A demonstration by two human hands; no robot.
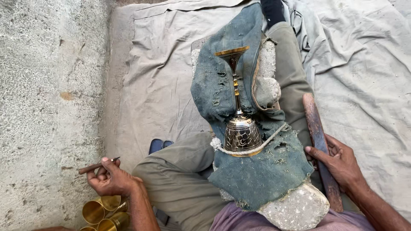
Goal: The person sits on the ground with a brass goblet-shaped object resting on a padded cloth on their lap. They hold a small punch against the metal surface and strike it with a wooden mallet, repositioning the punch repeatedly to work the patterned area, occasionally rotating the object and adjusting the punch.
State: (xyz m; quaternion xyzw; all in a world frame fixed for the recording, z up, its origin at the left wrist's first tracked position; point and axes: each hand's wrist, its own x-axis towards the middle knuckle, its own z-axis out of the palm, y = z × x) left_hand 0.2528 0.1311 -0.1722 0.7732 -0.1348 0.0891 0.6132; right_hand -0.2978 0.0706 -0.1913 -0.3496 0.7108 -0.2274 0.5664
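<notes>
Goblet (239, 115), brass and engraved, lay on its side on a torn blue cloth (261, 171) over a stone block (297, 209) in the person's lap, tied down by a white rope (218, 144) across its bowl. Left hand (112, 179) was closed around a thin punch (97, 165), away from the goblet, just above a few brass cups (102, 211). Right hand (340, 160) was clamped on a wooden stick (320, 145) beside the block. A grey sheet (364, 77) covered the floor, and a rough concrete wall (47, 85) ran along the left.
</notes>
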